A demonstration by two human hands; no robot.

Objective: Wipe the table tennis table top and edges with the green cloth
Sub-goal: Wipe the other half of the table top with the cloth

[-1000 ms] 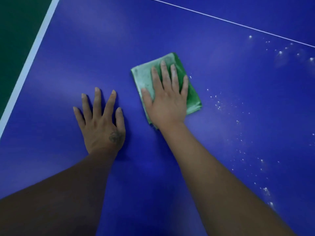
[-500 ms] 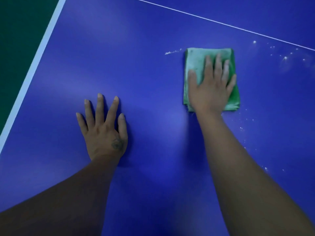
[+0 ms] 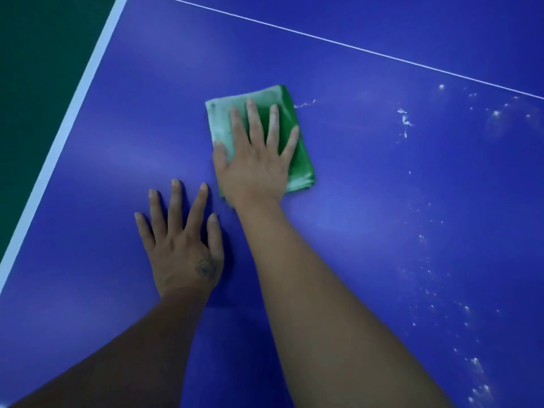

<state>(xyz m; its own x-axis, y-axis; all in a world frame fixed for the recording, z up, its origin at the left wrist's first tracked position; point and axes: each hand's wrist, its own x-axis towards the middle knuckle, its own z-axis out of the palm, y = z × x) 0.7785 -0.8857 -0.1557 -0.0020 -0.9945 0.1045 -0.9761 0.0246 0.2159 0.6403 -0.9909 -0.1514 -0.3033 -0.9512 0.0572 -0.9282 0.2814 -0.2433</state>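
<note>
A folded green cloth (image 3: 300,160) lies flat on the blue table tennis table top (image 3: 368,187). My right hand (image 3: 256,163) presses down on it with fingers spread, covering most of its middle. To the lower left, my left hand (image 3: 182,242) rests palm down on the bare table, fingers apart, holding nothing. White specks and smears (image 3: 404,122) dot the table surface to the right of the cloth.
The table's white left edge line (image 3: 67,122) runs diagonally at the left, with dark green floor (image 3: 35,69) beyond it. A thin white centre line (image 3: 353,48) crosses the far side. More white specks (image 3: 477,378) run down the right.
My right hand has slid the cloth back to the left, close to my left hand, after a sweep to the right. A small white smear is left where the cloth was. My left hand stayed planted.
</note>
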